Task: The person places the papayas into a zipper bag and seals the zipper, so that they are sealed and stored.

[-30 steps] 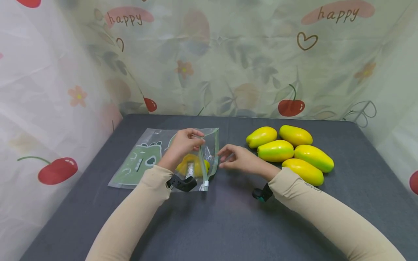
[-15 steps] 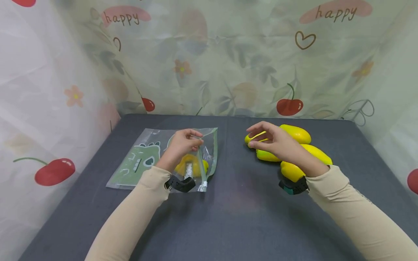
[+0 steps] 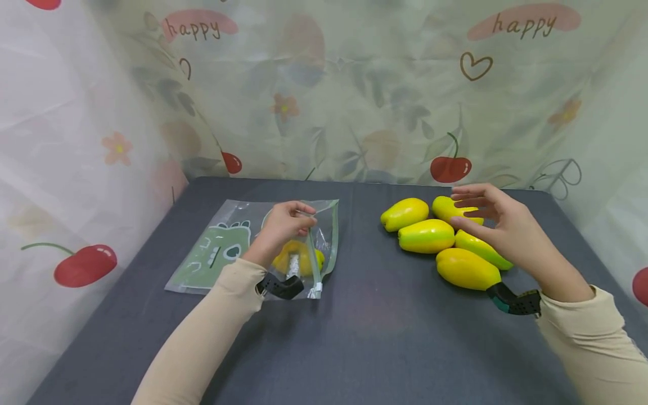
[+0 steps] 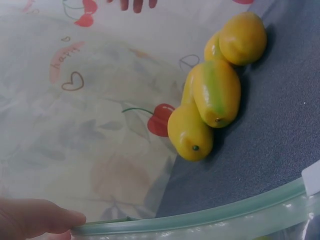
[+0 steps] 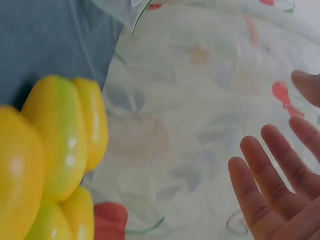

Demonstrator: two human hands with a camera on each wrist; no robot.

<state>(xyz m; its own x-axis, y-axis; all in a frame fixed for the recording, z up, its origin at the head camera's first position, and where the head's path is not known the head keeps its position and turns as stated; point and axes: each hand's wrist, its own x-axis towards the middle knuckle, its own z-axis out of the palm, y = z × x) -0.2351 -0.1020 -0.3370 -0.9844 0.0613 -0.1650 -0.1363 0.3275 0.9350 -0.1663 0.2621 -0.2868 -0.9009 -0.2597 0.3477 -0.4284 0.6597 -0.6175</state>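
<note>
My left hand [image 3: 283,228] pinches the open edge of a clear zip bag [image 3: 233,211] printed with a green cartoon face. The left wrist view shows the thumb at the bag's green zip strip [image 4: 200,217], and a white slider [image 4: 312,179] at its far end. Inside the bag lies a yellow papaya [image 3: 306,260], partly hidden by print and wrist. My right hand [image 3: 511,230] hovers with spread, relaxed fingers over the right side of several yellow-green papayas [image 3: 426,235]. It partly covers the back right papaya [image 3: 445,209] in the head view, and holds nothing in the right wrist view.
The dark grey table [image 3: 364,349] carries the bag on the left and the loose papayas on the right. Behind it hangs a patterned cloth [image 3: 339,112] with cherries and flowers; pale cloth also hangs on both sides.
My right hand has moved from beside the bag's opening to the right, passing over the papayas to their far side. My left hand keeps its pinch on the bag.
</note>
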